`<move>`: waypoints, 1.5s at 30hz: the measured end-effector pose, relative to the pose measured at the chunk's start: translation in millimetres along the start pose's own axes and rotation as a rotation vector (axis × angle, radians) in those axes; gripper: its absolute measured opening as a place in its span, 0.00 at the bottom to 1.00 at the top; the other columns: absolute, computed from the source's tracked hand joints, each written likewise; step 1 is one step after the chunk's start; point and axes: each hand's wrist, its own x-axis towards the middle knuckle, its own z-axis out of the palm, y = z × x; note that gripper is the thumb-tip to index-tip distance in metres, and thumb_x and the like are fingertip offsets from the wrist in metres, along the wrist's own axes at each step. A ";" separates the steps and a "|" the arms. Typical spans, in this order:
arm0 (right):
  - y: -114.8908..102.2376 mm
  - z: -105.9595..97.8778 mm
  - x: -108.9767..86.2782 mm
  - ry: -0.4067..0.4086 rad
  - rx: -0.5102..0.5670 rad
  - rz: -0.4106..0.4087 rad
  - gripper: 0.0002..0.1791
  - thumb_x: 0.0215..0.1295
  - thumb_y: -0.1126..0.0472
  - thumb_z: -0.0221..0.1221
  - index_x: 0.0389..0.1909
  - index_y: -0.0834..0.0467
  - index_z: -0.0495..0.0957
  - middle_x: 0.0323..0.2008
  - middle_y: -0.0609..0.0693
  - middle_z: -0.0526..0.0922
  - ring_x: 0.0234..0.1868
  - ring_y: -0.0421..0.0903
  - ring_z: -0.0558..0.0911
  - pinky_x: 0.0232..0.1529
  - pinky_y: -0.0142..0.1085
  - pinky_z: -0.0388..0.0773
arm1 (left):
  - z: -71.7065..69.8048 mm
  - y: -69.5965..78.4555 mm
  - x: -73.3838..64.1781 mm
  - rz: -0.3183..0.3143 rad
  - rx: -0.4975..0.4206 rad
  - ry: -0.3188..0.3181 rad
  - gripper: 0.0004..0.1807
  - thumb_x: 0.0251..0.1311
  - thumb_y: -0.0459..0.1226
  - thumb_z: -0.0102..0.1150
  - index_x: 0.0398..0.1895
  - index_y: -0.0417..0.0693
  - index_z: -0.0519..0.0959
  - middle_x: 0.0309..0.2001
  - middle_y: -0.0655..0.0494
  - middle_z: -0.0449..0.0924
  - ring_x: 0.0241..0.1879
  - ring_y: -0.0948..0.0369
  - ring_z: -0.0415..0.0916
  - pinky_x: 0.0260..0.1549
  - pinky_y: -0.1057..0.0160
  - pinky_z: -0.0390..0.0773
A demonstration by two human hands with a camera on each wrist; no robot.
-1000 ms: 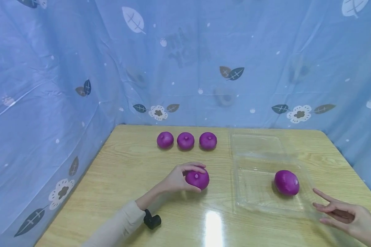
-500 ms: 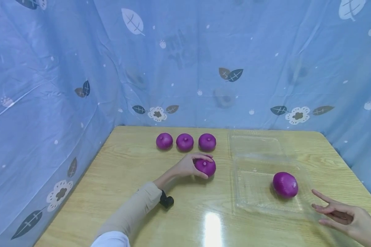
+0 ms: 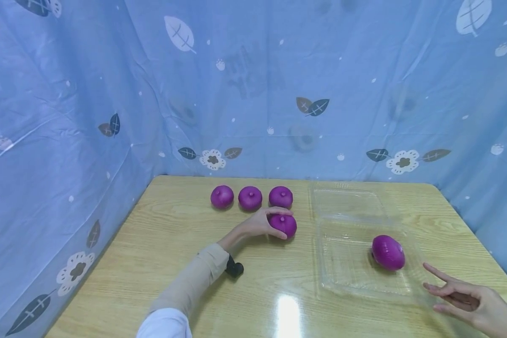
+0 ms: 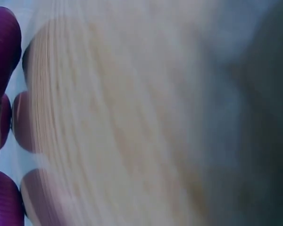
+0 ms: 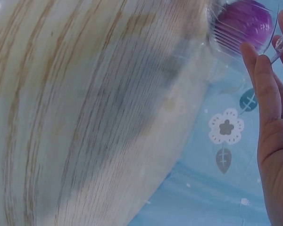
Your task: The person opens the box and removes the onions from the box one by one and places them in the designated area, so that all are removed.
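In the head view my left hand grips a purple onion from its left side, thumb in front and fingers behind, with the stem facing up. This onion is just in front of the rightmost onion of a back row. To the right lies a clear plastic clamshell box, its lid folded back. One onion lies on its side in the box. My right hand is at the box's right edge, fingers loosely extended, holding no onion. The right wrist view shows its fingertips close to the clear plastic.
Two more onions, the left one and the middle one, complete the back row. A black wrist camera hangs under my left sleeve. Blue patterned cloth encloses the wooden table at the back and sides.
My left hand has moved forward and to the right across the table with the onion, up close to the back row. My right hand and the onion in the box stay about where they were.
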 end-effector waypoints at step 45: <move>-0.3 0.2 0.8 0.022 -0.014 0.019 0.17 0.51 0.87 0.56 0.38 0.68 0.79 0.64 0.25 0.64 0.49 0.30 0.79 0.36 0.26 0.82 | -12.2 22.0 2.5 0.115 0.309 -0.174 0.47 0.42 0.31 0.76 0.68 0.49 0.63 0.68 0.57 0.62 0.68 0.60 0.58 0.65 0.61 0.62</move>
